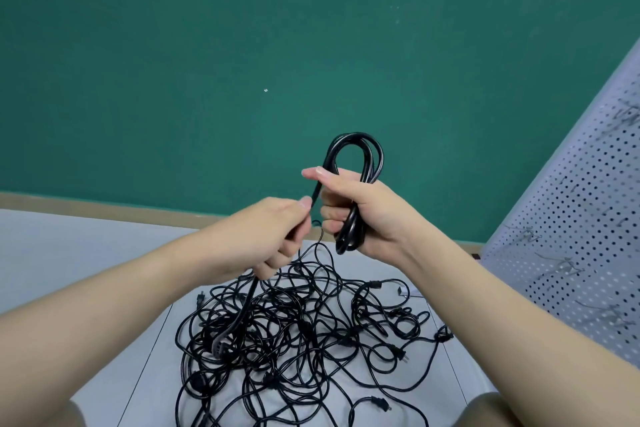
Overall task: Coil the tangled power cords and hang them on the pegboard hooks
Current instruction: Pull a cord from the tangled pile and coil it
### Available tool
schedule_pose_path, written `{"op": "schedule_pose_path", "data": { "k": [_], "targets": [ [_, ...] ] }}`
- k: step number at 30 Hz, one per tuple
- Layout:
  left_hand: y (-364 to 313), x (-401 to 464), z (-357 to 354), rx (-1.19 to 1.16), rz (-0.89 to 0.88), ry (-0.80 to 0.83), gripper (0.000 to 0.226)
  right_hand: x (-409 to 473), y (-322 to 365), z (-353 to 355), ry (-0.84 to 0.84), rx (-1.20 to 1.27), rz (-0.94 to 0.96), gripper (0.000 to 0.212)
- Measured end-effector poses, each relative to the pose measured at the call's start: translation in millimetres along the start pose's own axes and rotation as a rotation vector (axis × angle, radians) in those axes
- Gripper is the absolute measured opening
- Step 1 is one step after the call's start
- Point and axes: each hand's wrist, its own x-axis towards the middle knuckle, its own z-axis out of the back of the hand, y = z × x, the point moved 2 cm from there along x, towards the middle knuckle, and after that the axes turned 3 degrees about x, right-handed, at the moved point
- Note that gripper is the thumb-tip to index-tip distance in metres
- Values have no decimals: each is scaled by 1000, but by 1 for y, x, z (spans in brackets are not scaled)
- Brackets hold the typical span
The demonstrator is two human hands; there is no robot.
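Right, down beneath both hands sits the tangle of black cords (294, 333), sprawled on the pale floor (86, 270), plugs poking out around its edges, all still knotted together and waiting its turn. Up from that heap rises one thicker cord, its free tail (242, 308) hanging straight down below the left hand (273, 239). That hand has its fingers curled round the cord and the thumb pinching it near the top, and I'd say it's there to feed and guide the slack so the next loop lands neatly. Just beside it, nearly touching, the right hand (360, 215) is clenched round the coil (356, 184), several loops bunched in the fist, the top bend standing up above the knuckles and the bottom bend peeking below. Holding it upright like that keeps the loops stacked and even. The coiling looks well on, with only the tail left to gather. Farther off to the right of the right hand leans the white pegboard (571, 218) with its wire hooks (561, 263), bare as far as I can tell, and behind everything the green wall (242, 45).
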Motion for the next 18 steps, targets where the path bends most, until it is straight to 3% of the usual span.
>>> {"op": "schedule_pose_path", "data": {
  "k": [3, 10, 15, 18],
  "targets": [
    [2, 1, -8, 32, 67, 48, 54, 0, -1, -2, -56, -56, 34, 9],
    [10, 3, 8, 222, 23, 25, 60, -3, 7, 8, -144, -138, 132, 24],
    [26, -1, 26, 669, 94, 119, 56, 3, 14, 26, -227, 258, 192, 27],
    [29, -9, 43, 714, 164, 203, 61, 5, 18, 41, -311, 356, 174, 33]
  ]
}}
